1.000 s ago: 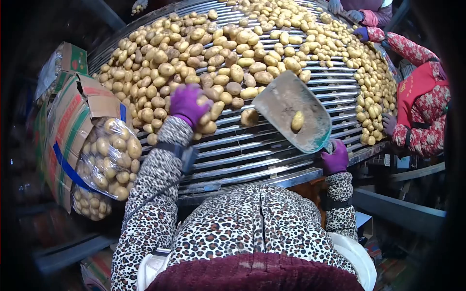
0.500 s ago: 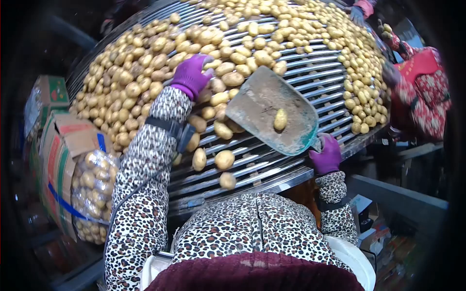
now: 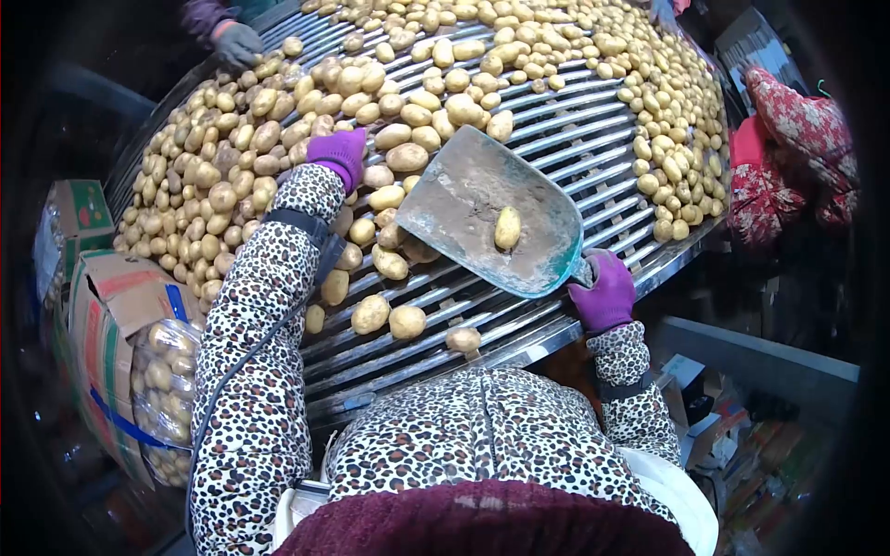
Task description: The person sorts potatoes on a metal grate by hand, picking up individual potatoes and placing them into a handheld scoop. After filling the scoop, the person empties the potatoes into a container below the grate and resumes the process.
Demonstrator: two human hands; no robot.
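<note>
My right hand (image 3: pixel 604 292), in a purple glove, grips the handle of a teal scoop (image 3: pixel 491 213) held over the metal roller table (image 3: pixel 593 139). One potato (image 3: pixel 506 227) lies in the scoop. My left hand (image 3: pixel 337 154), also purple-gloved, rests palm down on the heap of potatoes (image 3: pixel 278 130), its fingers curled over them. Loose potatoes (image 3: pixel 389 320) lie on the rollers near the front edge, below the scoop.
A cardboard box (image 3: pixel 111 315) lined with a clear bag of potatoes (image 3: pixel 162 389) stands at my left. Another person in a red floral jacket (image 3: pixel 788 157) works at the right edge. A gloved hand (image 3: pixel 236 42) reaches in at the far left.
My left hand has drawn potatoes toward me; several have rolled down to the front edge. The scoop has shifted left and nearer, still carrying one potato.
</note>
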